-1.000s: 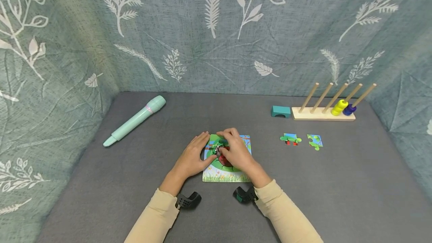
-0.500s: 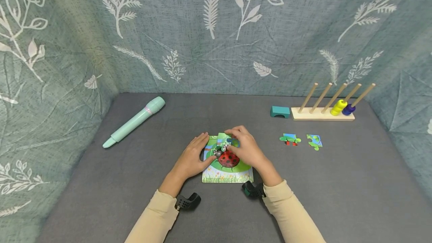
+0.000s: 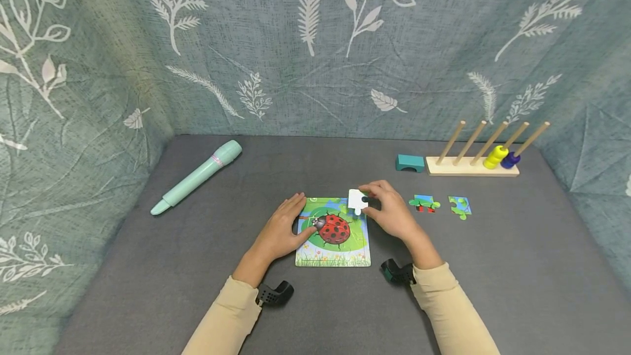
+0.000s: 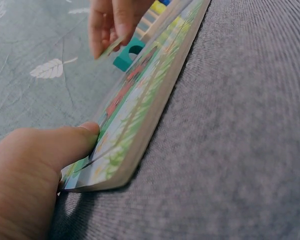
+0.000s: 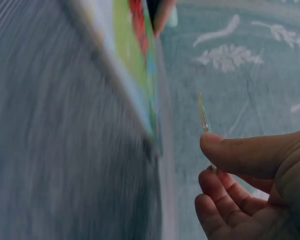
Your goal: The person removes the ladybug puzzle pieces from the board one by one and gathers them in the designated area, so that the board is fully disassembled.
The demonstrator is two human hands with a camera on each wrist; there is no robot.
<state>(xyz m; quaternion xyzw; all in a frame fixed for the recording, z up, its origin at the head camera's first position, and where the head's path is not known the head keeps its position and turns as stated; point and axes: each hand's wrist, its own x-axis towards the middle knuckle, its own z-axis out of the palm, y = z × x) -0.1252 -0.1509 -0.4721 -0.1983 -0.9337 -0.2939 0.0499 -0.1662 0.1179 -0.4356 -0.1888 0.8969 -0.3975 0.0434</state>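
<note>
A square ladybug jigsaw puzzle [image 3: 333, 242] lies in its tray on the table, with the red ladybug at its middle. My left hand [image 3: 282, 229] lies along its left edge, fingers straight and the thumb [image 4: 75, 142] over the picture. Between thumb and fingers, my right hand [image 3: 391, 210] pinches a puzzle piece [image 3: 357, 200] above the puzzle's upper right corner. From the head the piece looks plain white; the right wrist view shows it edge-on, its lower end hidden in the fingers. Two loose puzzle pieces, one with red bits [image 3: 424, 203] and one green and blue [image 3: 460, 207], lie to the right.
Toward the back right stands a wooden peg rack [image 3: 473, 167] with yellow and dark blue beads. A teal arch block [image 3: 409, 162] sits beside it. The pale green capped tube [image 3: 197, 178] lies at the left, and a patterned curtain [image 3: 276, 43] hangs behind the table.
My right hand has moved right across the puzzle with the piece, lifting it off the ladybug's head, and the piece has turned from showing its picture to looking white. My left hand stays put.
</note>
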